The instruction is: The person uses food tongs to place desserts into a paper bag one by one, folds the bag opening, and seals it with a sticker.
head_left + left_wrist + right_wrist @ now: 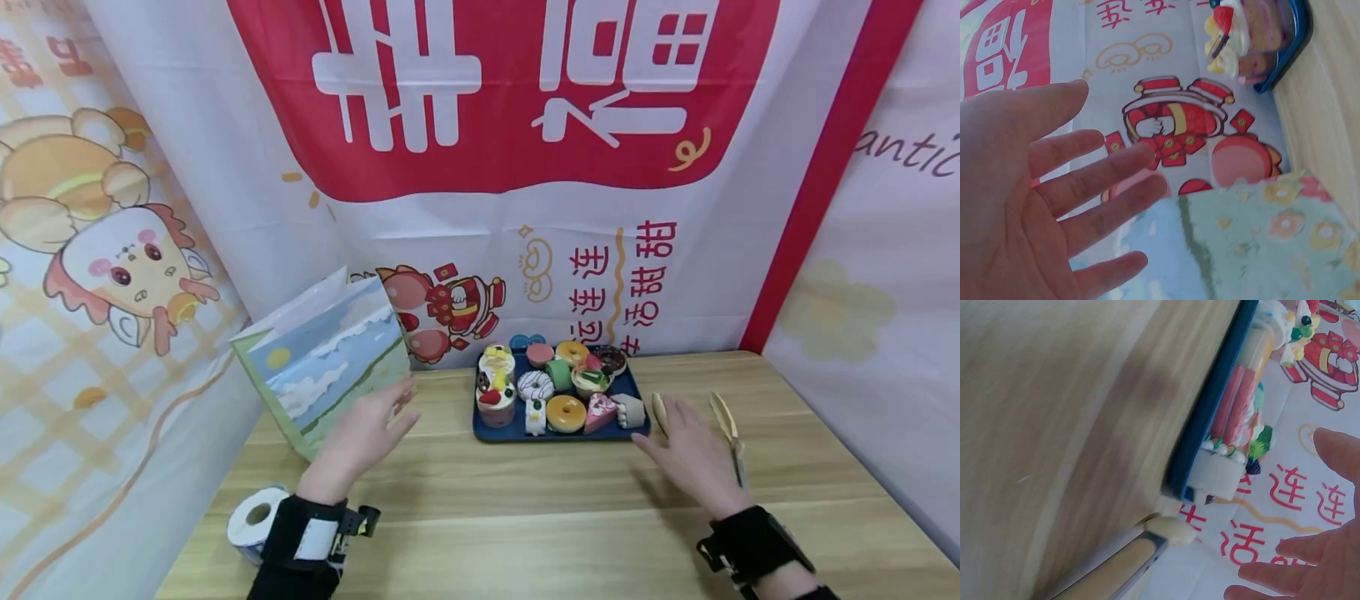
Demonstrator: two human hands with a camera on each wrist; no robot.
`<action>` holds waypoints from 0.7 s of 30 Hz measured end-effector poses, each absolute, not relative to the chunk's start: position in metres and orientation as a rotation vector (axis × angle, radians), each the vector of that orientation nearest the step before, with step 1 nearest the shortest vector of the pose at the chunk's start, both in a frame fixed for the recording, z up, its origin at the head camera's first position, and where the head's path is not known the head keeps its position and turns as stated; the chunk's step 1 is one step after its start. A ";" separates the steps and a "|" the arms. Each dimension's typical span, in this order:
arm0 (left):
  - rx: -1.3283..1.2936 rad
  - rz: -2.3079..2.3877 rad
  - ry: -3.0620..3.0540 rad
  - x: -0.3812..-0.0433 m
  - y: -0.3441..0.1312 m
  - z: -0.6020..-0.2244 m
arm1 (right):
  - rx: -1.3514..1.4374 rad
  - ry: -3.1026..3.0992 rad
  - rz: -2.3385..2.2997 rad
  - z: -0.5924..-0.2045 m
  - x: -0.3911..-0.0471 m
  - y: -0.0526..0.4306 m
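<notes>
My left hand [363, 433] hovers in front of a paper gift bag [330, 358] printed with sky and flowers. Its fingers are spread and hold nothing; the left wrist view shows the palm and the floral side of the bag [1272, 231]. My right hand [693, 454] is stretched out over a pair of tongs [726, 421] with pale, wood-like tips, also in the right wrist view [1116, 565]. No grip on the tongs shows. Left of that hand lies a dark blue tray [450, 439] of toy pastries, among them a glazed donut [566, 413] and a pink cake slice [600, 412].
A roll of white paper [255, 521] stands by my left forearm on the wooden table [525, 517]. Behind the table hangs a printed cloth [480, 225], with further cloths at the left [112, 375] and right [862, 333].
</notes>
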State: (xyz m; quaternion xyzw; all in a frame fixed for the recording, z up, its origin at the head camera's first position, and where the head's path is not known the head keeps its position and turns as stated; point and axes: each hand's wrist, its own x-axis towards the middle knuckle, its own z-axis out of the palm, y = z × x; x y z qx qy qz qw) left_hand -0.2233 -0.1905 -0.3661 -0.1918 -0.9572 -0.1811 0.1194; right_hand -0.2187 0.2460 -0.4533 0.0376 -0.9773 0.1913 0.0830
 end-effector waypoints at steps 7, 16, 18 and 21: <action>-0.509 -0.460 -2.753 -0.223 -0.206 -0.347 | 0.101 -2.905 0.577 -0.460 -0.214 0.260; -0.479 -0.389 -2.557 -0.224 -0.230 -0.325 | 0.030 -2.949 0.609 -0.472 -0.209 0.274; -0.489 -0.379 -2.495 -0.226 -0.236 -0.318 | 0.023 -2.946 0.619 -0.474 -0.207 0.277; -0.482 -0.365 -2.452 -0.231 -0.244 -0.307 | 0.018 -2.914 0.644 -0.478 -0.206 0.281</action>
